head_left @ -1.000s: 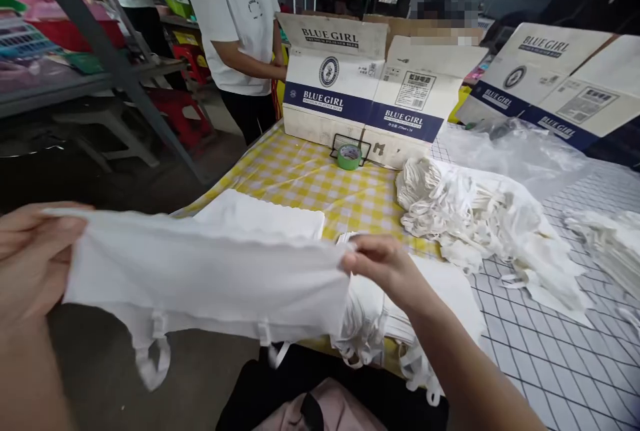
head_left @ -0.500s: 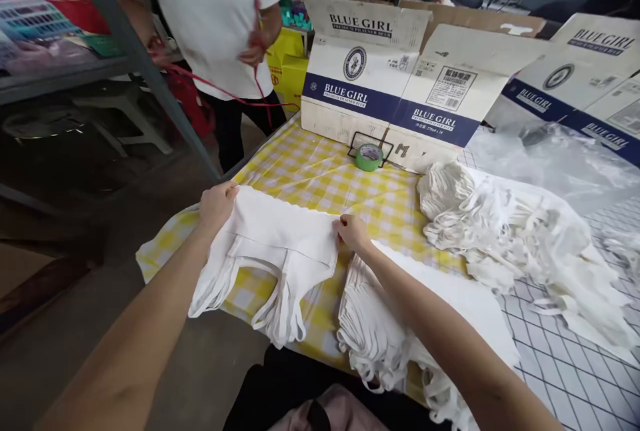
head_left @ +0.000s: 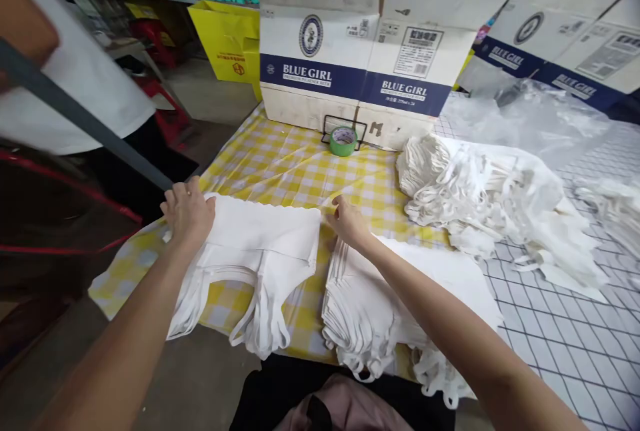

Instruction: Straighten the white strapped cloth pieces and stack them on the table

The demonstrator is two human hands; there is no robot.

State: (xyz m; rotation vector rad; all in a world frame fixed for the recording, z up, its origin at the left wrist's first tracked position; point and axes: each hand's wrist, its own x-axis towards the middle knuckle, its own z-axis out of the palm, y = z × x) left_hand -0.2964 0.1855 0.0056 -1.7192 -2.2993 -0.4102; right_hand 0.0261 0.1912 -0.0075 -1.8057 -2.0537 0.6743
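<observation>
Matt white cloth garment (head_left: 260,244); glossy tablecloth (head_left: 290,171)

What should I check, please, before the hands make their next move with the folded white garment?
1. Left hand flat on the folded white garment: ok.
2. Right hand at its right edge, grip: cannot tell.
3. Straps lying on the tablecloth: not ok, they hang over the near edge.
4. Green tape roll apart from the garment: ok.
5. Neighbouring stack apart from it, tablecloth showing between: ok.
</observation>
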